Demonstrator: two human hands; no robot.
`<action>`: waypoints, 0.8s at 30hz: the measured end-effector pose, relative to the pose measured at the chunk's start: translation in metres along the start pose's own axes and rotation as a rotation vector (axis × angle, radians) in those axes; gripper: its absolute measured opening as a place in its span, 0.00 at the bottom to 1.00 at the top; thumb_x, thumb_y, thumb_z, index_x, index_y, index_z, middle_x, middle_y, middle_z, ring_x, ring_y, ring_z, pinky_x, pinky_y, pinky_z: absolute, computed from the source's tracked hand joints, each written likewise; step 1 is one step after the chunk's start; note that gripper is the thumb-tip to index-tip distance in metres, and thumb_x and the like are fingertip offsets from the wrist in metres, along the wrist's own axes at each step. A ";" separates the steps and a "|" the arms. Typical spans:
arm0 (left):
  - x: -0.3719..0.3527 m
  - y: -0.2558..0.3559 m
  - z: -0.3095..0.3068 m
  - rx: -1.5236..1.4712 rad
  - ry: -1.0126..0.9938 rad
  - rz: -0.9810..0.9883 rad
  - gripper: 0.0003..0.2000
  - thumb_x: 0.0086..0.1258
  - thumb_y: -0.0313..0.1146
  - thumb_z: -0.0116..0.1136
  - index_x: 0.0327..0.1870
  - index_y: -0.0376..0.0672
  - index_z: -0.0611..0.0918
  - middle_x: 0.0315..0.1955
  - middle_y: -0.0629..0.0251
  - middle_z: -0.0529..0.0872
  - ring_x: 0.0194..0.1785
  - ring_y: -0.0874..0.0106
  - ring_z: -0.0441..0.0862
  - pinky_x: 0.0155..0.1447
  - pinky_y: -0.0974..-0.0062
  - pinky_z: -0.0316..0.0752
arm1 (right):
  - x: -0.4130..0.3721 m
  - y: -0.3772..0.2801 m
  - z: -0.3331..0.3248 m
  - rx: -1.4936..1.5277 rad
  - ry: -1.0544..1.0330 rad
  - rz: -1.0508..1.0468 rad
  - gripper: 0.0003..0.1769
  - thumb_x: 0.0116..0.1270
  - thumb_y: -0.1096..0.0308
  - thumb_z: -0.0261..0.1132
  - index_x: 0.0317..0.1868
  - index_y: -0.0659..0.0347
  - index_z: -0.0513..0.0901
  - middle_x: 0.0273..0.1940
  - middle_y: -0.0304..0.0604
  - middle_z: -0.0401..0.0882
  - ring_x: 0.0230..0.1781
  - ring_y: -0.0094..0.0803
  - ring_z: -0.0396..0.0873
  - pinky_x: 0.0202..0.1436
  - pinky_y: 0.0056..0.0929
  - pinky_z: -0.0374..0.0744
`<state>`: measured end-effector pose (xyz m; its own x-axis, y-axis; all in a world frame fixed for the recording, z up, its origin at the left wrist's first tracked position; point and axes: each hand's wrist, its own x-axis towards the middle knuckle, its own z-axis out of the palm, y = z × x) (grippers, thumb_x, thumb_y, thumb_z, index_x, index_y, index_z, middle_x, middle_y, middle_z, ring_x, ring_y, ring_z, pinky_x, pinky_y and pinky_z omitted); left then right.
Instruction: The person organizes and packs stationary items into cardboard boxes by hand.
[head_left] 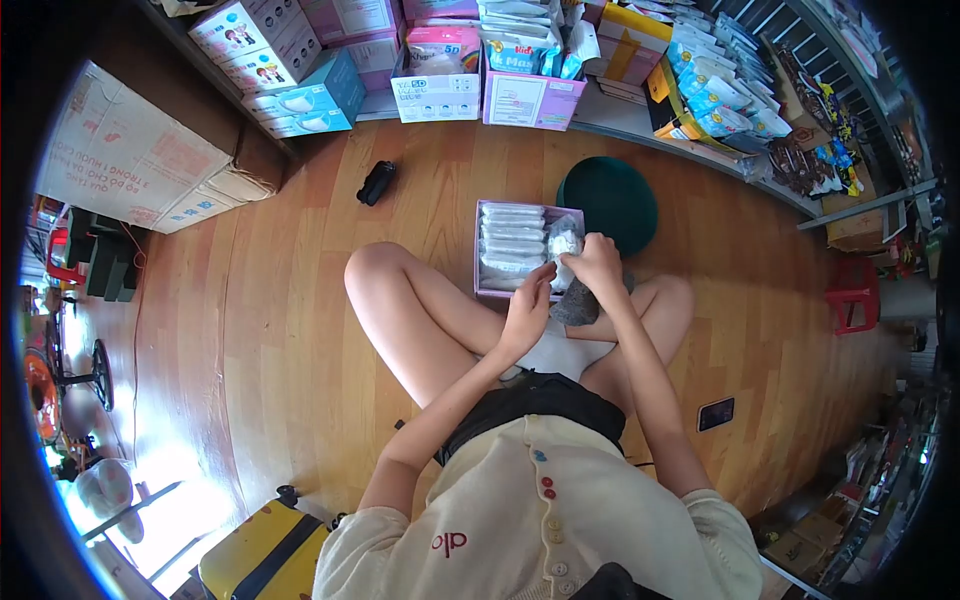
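Observation:
A purple-edged box (479, 245) stands on the floor in front of my crossed legs. It holds a row of flat white plastic-wrapped packets (512, 238), with a clear-wrapped white packet (565, 238) on the right side. My right hand (597, 266) is closed on the near end of that clear-wrapped packet. Close by, my left hand (532, 297) has its fingers stretched toward the box's near right corner; whether they touch the packet is hard to see. A grey sock (580, 305) shows just below my right hand.
A dark green round tub (632, 205) sits behind the box. Goods boxes (535, 100) line the shelf ahead. A black object (377, 183) and a phone (716, 414) lie on the floor. A large carton (150, 160) is left, a yellow suitcase (255, 555) near left, a red stool (852, 295) right.

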<state>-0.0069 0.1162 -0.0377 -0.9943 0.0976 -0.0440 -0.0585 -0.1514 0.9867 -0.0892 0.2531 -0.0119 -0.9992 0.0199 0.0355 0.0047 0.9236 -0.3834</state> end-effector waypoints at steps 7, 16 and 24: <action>0.000 0.024 -0.008 0.143 0.174 0.124 0.12 0.71 0.24 0.49 0.52 0.28 0.75 0.44 0.49 0.83 0.49 0.65 0.82 0.53 0.71 0.76 | -0.021 0.042 -0.098 0.559 -0.098 0.213 0.21 0.51 0.62 0.75 0.35 0.72 0.80 0.29 0.50 0.84 0.28 0.32 0.83 0.31 0.30 0.78; 0.074 -0.001 0.042 0.846 0.092 0.073 0.22 0.62 0.47 0.61 0.28 0.31 0.78 0.22 0.40 0.81 0.31 0.46 0.83 0.35 0.53 0.77 | -0.062 0.095 -0.118 0.840 0.037 0.382 0.17 0.55 0.72 0.73 0.39 0.76 0.79 0.33 0.49 0.84 0.30 0.26 0.82 0.31 0.23 0.78; 0.077 -0.013 0.033 1.000 -0.133 0.026 0.14 0.57 0.38 0.60 0.28 0.32 0.79 0.26 0.41 0.82 0.32 0.45 0.82 0.39 0.52 0.78 | -0.057 0.073 -0.100 0.641 -0.025 0.310 0.18 0.54 0.66 0.73 0.37 0.72 0.79 0.30 0.47 0.85 0.28 0.25 0.82 0.31 0.24 0.77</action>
<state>-0.0800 0.1580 -0.0486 -0.9725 0.2243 -0.0633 0.1257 0.7336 0.6679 -0.0281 0.3573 0.0506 -0.9564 0.2290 -0.1813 0.2717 0.4700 -0.8398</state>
